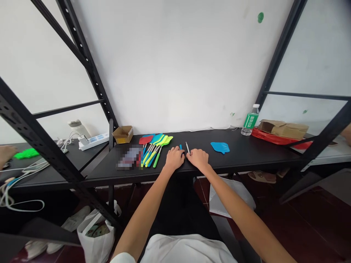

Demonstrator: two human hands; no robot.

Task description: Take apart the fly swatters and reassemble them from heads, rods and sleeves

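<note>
My left hand rests on the black table with its fingers curled around a small blue handle piece. Close beside it, my right hand pinches the near end of a thin white rod that points away from me. A loose blue swatter head lies flat to the right of my right hand. A row of several finished fly swatters in red, blue and green lies to the left of my left hand.
A small open cardboard box sits at the back left, a green-labelled water bottle at the back right beside flat cardboard on a red tray. Black rack posts frame both sides. Another person's hand shows at far left. A white bag stands on the floor.
</note>
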